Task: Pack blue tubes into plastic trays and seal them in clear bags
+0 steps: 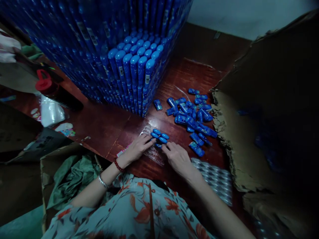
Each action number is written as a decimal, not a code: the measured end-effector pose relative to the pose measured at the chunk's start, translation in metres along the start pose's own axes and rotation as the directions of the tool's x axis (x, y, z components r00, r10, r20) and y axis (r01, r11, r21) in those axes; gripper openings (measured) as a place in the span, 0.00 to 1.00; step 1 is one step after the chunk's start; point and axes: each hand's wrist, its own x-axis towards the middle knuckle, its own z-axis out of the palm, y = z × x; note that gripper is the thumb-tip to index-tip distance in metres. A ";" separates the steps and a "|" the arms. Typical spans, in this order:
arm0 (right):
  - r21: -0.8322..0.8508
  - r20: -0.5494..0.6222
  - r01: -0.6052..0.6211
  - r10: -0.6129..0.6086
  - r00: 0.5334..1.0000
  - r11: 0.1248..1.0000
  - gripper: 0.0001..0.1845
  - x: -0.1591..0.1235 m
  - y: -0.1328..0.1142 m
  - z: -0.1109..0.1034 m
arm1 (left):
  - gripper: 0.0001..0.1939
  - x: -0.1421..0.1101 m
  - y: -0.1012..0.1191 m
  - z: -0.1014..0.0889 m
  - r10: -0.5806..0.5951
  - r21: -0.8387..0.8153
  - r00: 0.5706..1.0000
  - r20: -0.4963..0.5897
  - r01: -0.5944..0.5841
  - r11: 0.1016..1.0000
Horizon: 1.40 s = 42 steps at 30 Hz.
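A clear plastic blister tray (154, 153) lies on the dark wooden table (104, 126), with several small blue capsule-shaped items (159, 134) set upright in its far end. My left hand (137, 147) rests on the tray's left side, fingers curled toward the blue items. My right hand (178, 158) lies on the tray's right side, its fingertips touching the nearest item. A loose heap of the same blue items (193, 114) is spread on the table beyond my right hand.
A tall stacked block of filled blue trays (129, 66) stands at the back centre. A torn cardboard box (269, 109) rises at right, with empty clear trays (216, 179) below it. A red-capped bottle (53, 91) and another carton (50, 166) sit at left.
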 end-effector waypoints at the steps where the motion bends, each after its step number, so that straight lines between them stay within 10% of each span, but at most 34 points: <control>1: -0.015 0.012 -0.002 0.002 1.000 1.000 0.13 0.004 -0.003 -0.004 | 0.17 0.002 -0.001 -0.002 0.013 0.008 0.999 0.030 -0.013 1.000; 10: -0.081 0.171 0.046 -0.031 0.985 0.996 0.13 0.027 -0.025 -0.021 | 0.15 -0.004 0.009 -0.012 0.026 -0.004 0.982 0.185 -0.026 1.000; 16: -0.077 0.081 0.096 -0.090 0.993 0.992 0.12 0.031 -0.030 -0.004 | 0.18 -0.016 0.011 -0.002 -0.011 0.007 0.997 0.076 0.011 1.000; 24: 0.067 -0.230 -0.307 0.315 0.921 0.949 0.17 -0.024 0.014 0.004 | 0.24 -0.028 0.013 0.014 -0.157 0.101 0.979 -0.130 0.170 0.980; 27: -0.052 -0.096 -0.617 0.612 0.785 0.785 0.16 -0.061 0.056 0.008 | 0.20 -0.001 0.011 0.007 -0.172 0.009 0.969 -0.179 0.177 0.984; 31: -0.089 0.193 -0.680 0.682 0.706 0.728 0.16 -0.072 0.092 0.017 | 0.15 0.081 -0.007 0.003 -0.164 -0.024 0.980 -0.112 0.163 0.986; 37: 0.126 0.172 -0.643 0.622 0.764 0.755 0.14 -0.030 0.073 0.033 | 0.17 0.197 -0.042 0.032 -0.271 0.233 0.934 0.234 0.217 0.948; 42: 0.386 -0.028 -0.512 0.565 0.825 0.767 0.12 -0.039 0.056 0.031 | 0.19 0.212 -0.051 0.048 -0.209 0.176 0.909 0.360 0.154 0.972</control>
